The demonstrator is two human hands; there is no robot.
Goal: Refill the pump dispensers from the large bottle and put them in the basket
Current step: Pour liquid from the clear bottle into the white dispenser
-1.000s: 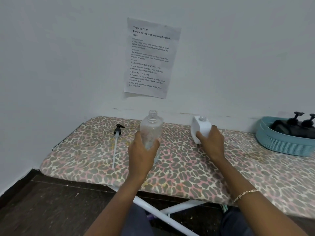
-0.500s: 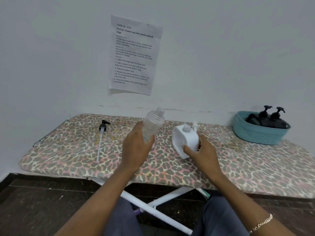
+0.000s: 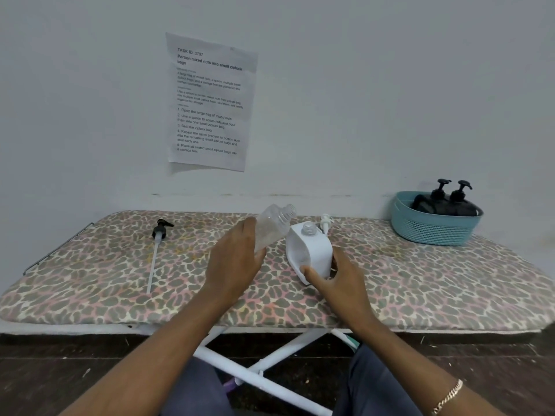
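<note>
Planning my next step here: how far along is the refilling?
Done: two black pump dispensers sit in the teal basket. In hand: left hand tilts the clear bottle toward the open white bottle, steadied by the right hand. Left: the black pump lies loose on the board, unfitted.

Both forearms reach forward from the bottom edge, converging toward the white dispenser point(image 3: 310, 253). Left hand point(image 3: 237, 261) is raised just left of the dispenser, back of hand to camera, fingers wrapped round a clear bottle point(image 3: 271, 228) tilted with its open neck toward the dispenser's top. Right hand point(image 3: 341, 279) sits at the dispenser's near right base, thumb and fingers clasping its lower body. Gold bracelet point(image 3: 449, 396) on right wrist.
</note>
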